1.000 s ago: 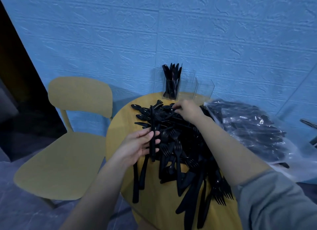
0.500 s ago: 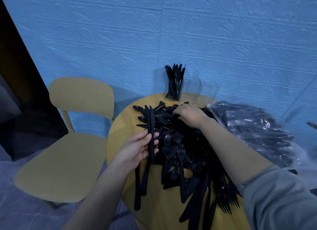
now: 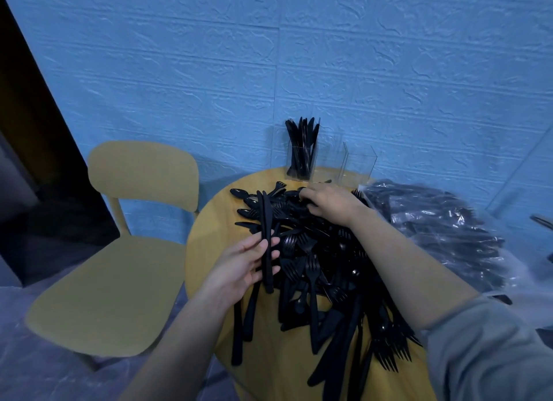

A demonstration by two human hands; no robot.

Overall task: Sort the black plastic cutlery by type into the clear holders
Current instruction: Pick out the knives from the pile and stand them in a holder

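Black plastic covers most of the round yellow table (image 3: 209, 251): a tangled heap of cutlery (image 3: 323, 269), smooth and faintly glossy, with fork tines, oval spoon bowls and long flat knife blades pointing every way. The left hand (image 3: 242, 266) holds a small bundle of knives (image 3: 265, 236) upright over the near-left edge of that heap; its fingers are curled round the handles, the thumb lying along the left side and the fingertips showing on the right, and the blades rise well above them. More knives lie flat on the wood just below that hand. The right hand (image 3: 329, 201) rests palm down on the far end of the heap, its fingers bent and dug in among the pieces; I cannot tell whether they have hold of any one piece. Just beyond those fingertips, against the blue textured wall (image 3: 299, 56), stand the clear holders (image 3: 356, 164), thin-walled and square-edged, and the leftmost one carries a sheaf of knives (image 3: 302, 143) standing on end. Right of the right forearm a crinkled clear plastic bag (image 3: 443, 230) bulges with more black cutlery. Left of the left hand sits a smooth yellow chair (image 3: 119, 251) with a rounded back.
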